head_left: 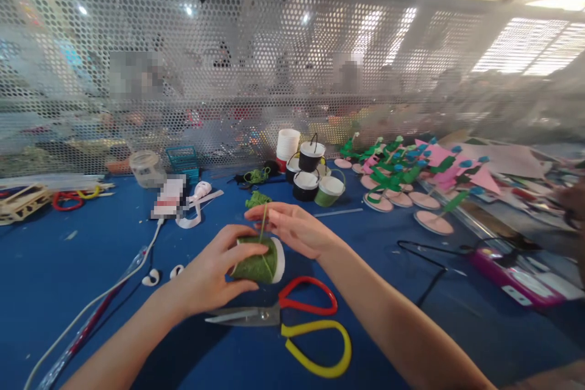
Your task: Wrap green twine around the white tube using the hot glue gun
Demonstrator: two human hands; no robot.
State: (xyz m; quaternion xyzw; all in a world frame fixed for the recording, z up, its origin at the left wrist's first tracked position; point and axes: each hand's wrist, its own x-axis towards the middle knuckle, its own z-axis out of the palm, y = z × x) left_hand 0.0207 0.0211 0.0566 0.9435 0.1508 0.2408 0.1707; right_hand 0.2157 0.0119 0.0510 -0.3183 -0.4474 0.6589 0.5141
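Observation:
Lying on its side, a small paper cup (278,261) wrapped in green yarn (250,268) sits in my left hand (208,271), whose thumb and fingers close around it. A strand of the yarn runs up from the cup to my right hand (297,228), pinched between thumb and fingers. Just beyond my right fingertips is a loose clump of green yarn (258,198). Below the cup, large scissors (265,315) with one red and one yellow handle rest on the blue table, blades partly spread.
Small yarn-wrapped buckets (305,186) and stacked white cups (287,145) stand at the back. Several green and pink craft plants (393,177) fill the right rear. A magenta device (516,277) lies right; a white cable (98,300) and earphones (150,278) lie left. A perforated metal screen (256,61) rises behind.

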